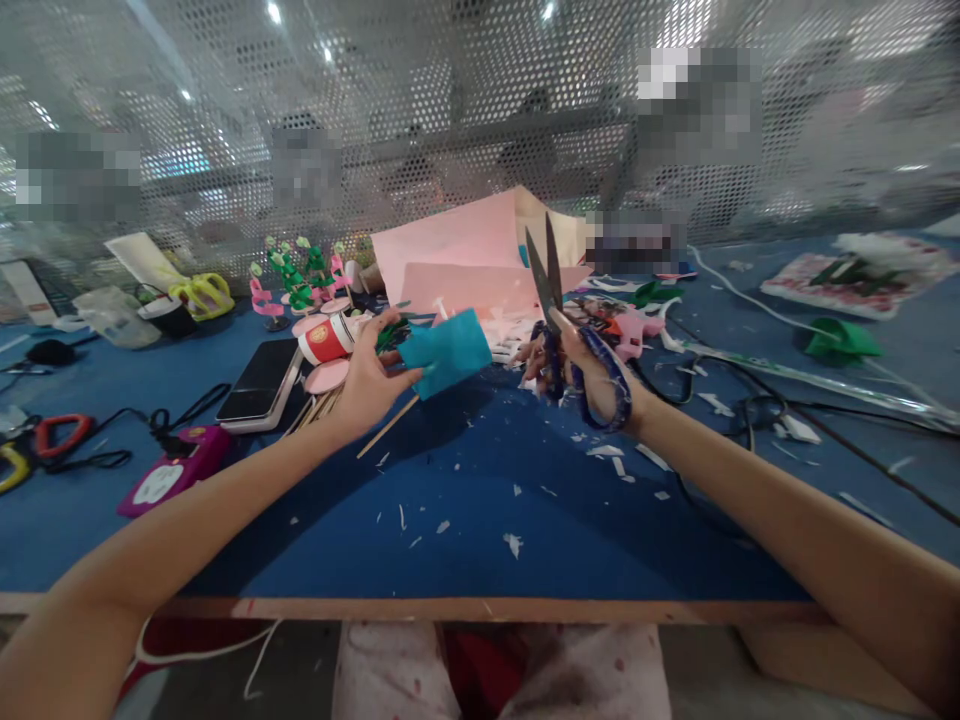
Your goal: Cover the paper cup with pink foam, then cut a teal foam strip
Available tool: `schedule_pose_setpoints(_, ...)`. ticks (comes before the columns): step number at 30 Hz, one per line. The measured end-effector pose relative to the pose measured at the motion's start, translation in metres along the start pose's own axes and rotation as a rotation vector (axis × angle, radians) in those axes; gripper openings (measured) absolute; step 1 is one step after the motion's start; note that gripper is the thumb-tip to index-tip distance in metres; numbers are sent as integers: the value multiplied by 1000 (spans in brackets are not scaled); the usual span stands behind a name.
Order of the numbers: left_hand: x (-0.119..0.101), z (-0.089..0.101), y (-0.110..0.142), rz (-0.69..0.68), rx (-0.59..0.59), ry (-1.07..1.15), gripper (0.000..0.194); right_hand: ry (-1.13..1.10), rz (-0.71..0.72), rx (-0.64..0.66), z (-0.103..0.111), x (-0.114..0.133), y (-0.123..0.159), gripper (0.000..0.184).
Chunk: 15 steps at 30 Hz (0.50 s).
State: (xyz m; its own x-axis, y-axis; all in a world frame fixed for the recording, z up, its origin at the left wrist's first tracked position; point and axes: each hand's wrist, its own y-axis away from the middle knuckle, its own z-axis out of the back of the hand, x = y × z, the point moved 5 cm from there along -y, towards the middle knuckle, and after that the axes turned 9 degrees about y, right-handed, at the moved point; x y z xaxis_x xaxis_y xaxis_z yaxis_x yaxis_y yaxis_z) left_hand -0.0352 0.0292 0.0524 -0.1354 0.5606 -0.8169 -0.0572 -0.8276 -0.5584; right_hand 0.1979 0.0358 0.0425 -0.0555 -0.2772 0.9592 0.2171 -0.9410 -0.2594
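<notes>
Between the thumb and fingers of my left hand [373, 378] is a piece of teal paper [452, 353], held above the table. My right hand [581, 370] grips a pair of scissors [549, 275] by its dark blue handles, blades pointing up and slightly parted. A gap separates the scissors from the teal paper. Behind both hands stand large pink paper sheets [450, 250]. A red and white paper cup [328, 340] lies beside my left hand, and a thin wooden stick [388, 427] rests below the paper.
White paper scraps [513, 544] litter the blue table [465, 500]. On the left are a black-topped device [260, 380], a purple box [180, 468] and small green and pink figures [300, 275]. Black cables [825, 408] and a green piece [840, 340] lie right. A perforated metal screen [450, 130] stands behind.
</notes>
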Motion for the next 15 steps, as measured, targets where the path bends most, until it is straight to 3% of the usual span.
schedule_pose_setpoints(3, 5, -13, 8, 90, 126, -2, 58, -57, -33, -48, -2, -2, -1, 45)
schedule_pose_setpoints(5, 8, -17, 11, 137, 146, 48, 52, -51, -26, -74, -1, -2, -2, 44)
schedule_pose_setpoints(10, 7, -15, 8, 132, 19, 266, 45, 18, 42, -157, 6, 3, -2, 39)
schedule_pose_setpoints(15, 6, -17, 12, 115, 16, 325, 40, 54, 16, -88, -2, 2, -2, 42)
